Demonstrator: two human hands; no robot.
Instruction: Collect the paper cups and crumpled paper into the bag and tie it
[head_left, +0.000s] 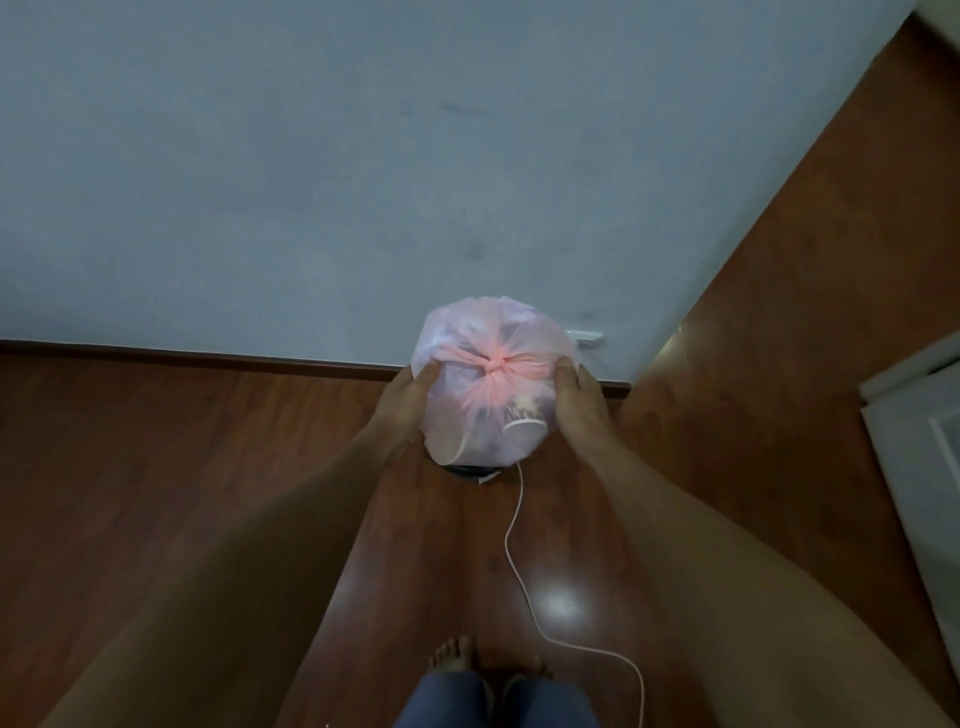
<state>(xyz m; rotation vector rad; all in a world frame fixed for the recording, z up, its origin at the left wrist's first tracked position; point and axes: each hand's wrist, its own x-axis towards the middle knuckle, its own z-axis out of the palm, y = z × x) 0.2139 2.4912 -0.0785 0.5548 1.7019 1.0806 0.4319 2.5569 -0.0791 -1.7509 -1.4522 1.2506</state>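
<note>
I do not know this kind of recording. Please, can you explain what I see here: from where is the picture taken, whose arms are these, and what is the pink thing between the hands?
There is one picture, from a camera worn on a person's head, looking forward and down. So the two bare arms belong to that person, and the feet stand at the bottom edge.

The pink thing is a thin plastic bag, already closed with a knot on top. Through the plastic a paper cup shows. The left hand and the right hand hold the bag's two sides, fingers curled round it.

The bag is over a dark round object, mostly hidden. A white cord lies on the wooden floor, before a pale wall.
</note>
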